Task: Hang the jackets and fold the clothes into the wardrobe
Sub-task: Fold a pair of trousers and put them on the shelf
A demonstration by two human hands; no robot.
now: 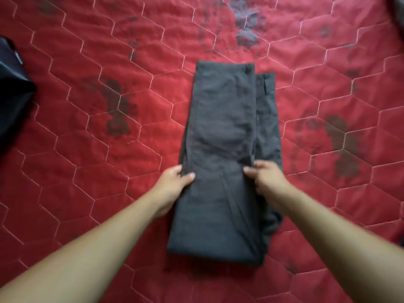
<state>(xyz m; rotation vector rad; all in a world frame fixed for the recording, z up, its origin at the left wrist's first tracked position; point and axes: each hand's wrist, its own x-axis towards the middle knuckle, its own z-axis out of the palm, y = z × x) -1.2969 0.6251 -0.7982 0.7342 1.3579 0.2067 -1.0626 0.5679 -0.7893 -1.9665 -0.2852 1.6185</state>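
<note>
Dark grey trousers lie folded lengthwise into a long strip on the red quilted bedspread, waistband at the far end. My left hand grips the strip's left edge near its middle, thumb on top of the cloth. My right hand pinches the right edge at the same height, fingers curled over the fold. Both forearms reach in from the bottom corners.
A dark navy garment lies at the left edge of the bed. Another dark piece of cloth shows at the top right corner. The bedspread has hexagon stitching and dark flower prints.
</note>
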